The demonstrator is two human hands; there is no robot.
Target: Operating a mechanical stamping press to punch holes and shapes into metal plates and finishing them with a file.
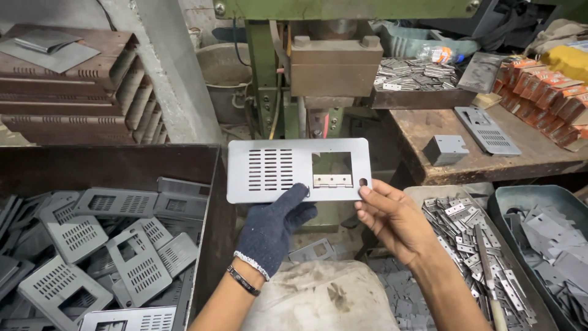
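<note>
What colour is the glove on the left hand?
Dark navy blue knit with a whitish speckled cuff; the glove shows best in the head view.

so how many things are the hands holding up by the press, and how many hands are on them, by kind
grey slotted metal plate: 1
small hinge lying at the plate's rectangular cutout: 1
gloved left hand gripping the plate's lower edge: 1
bare right hand at the plate's lower right corner: 1
total: 4
</note>
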